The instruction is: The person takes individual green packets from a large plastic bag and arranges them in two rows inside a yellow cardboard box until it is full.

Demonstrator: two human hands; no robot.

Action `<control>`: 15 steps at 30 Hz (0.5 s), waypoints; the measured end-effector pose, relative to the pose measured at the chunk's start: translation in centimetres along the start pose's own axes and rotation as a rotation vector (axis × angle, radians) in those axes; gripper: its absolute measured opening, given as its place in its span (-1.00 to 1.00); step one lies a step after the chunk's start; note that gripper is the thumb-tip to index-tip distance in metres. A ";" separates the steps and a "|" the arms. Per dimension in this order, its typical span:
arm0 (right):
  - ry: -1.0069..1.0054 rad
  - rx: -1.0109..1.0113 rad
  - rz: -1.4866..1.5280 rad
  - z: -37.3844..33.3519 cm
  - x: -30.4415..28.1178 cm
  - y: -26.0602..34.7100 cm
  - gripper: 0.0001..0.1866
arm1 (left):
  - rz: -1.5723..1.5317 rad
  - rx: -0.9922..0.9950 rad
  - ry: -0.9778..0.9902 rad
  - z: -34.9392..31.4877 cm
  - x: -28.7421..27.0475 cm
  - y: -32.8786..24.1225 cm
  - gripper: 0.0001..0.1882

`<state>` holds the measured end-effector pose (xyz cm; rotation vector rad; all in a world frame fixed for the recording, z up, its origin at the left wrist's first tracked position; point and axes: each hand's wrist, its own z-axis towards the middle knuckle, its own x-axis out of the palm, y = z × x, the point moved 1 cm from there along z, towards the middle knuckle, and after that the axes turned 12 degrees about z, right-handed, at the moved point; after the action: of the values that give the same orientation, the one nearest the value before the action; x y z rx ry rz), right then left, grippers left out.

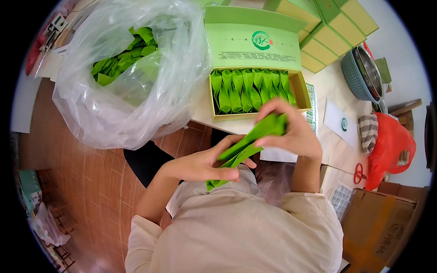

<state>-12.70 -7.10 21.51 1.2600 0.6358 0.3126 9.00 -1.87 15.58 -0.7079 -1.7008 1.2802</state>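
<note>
Two or so bright green packets [243, 146] lie slantwise between my hands, in front of my body. My left hand [210, 163] grips their lower part, thumb on top and fingers beneath. At the upper end my right hand [291, 129] curls its fingers and thumb around the packets. Just beyond them stands an open box [255, 113] with a pale green lid [255, 41] tipped back. Green packets [248, 91] stand in it in a row, filling it from side to side. To the left, a clear plastic bag [177, 73] gapes open, with many loose green packets [129, 54] inside.
Green and cream boxes [323, 41] are stacked at the back right. Beside them sit a blue-grey basket [355, 77] and a metal bowl [368, 73]. Farther right lie a white card [340, 123], red scissors [359, 174], a red bag [391, 145] and a cardboard carton [375, 223].
</note>
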 end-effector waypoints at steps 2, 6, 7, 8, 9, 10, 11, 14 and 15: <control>-0.315 -0.010 0.277 -1.3 -2.4 -0.7 -0.53 | 0.009 0.127 -0.155 0.0 0.1 0.5 -0.25; -0.289 0.004 0.553 -3.6 -3.8 -2.9 -0.44 | -0.083 0.086 -0.325 0.1 -1.5 0.6 -0.32; -0.261 0.037 0.513 -3.5 -3.4 -3.3 -0.41 | -0.107 0.087 -0.349 0.7 -1.3 0.4 -0.32; -0.227 0.094 0.456 -3.4 -2.7 -3.5 -0.41 | -0.131 0.087 -0.371 1.3 -1.1 0.3 -0.31; -0.201 0.133 0.400 -3.0 -2.2 -3.0 -0.34 | -0.134 0.089 -0.337 1.8 -0.9 0.4 -0.27; -0.173 0.174 0.343 -2.7 -1.6 -2.7 -0.27 | -0.119 0.063 -0.345 2.2 -0.7 0.5 -0.28; -0.158 0.147 0.257 -2.3 -1.1 -2.8 -0.28 | -0.103 0.036 -0.353 2.6 -0.3 0.5 -0.29; -0.138 0.064 0.018 -1.2 0.2 -3.2 -0.32 | -0.183 -0.055 -0.229 3.1 0.3 -0.1 -0.25; -0.140 0.027 -0.055 -0.7 0.6 -3.4 -0.33 | -0.163 -0.065 -0.226 3.2 0.4 -0.2 -0.24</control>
<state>-13.09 -7.19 18.03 1.2755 0.5554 0.1696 5.96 -3.09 15.58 -0.4639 -1.9472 1.2312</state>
